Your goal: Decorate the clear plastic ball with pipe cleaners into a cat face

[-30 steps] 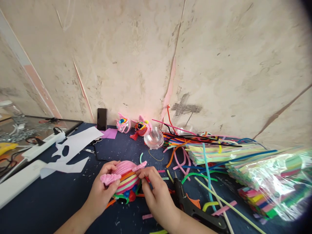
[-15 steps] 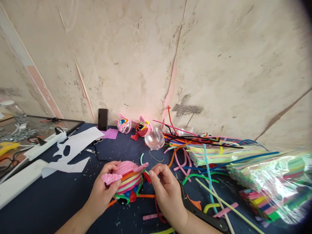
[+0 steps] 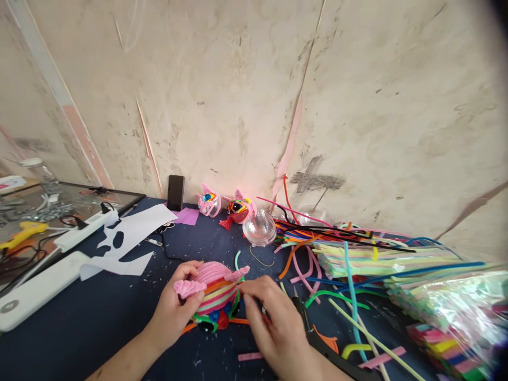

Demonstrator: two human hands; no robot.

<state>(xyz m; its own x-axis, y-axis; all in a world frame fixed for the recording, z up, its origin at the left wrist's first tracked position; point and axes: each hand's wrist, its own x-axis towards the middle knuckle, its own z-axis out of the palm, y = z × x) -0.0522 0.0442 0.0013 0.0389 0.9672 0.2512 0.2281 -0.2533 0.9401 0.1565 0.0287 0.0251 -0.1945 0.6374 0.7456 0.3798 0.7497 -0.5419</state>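
Observation:
A round pipe-cleaner animal head (image 3: 216, 288) is gripped by my left hand (image 3: 174, 307), thumb in front and fingers behind. It is pink with orange, yellow and white stripes, two twisted pink ears, and blue, red and green parts low on its front. At its right side is my right hand (image 3: 273, 317), fingers closed, the fingertips meeting the edge below the right ear. Whatever may be pinched there is too small or hidden to make out. Under the right forearm lie black-handled pliers or cutters (image 3: 331, 346), partly covered.
Two smaller pink heads (image 3: 240, 209) and a clear plastic ball (image 3: 260, 228) stand by the wall. Loose and bundled pipe cleaners (image 3: 353, 259) spread over the right. On the left lie cut white paper (image 3: 138, 227), a phone (image 3: 175, 192), a power strip (image 3: 85, 230) and a yellow glue gun (image 3: 24, 235).
My right hand has turned palm-down and its fingertips have come against the head's right side. The red piece seen near them is now hidden. The camera view has shifted slightly left.

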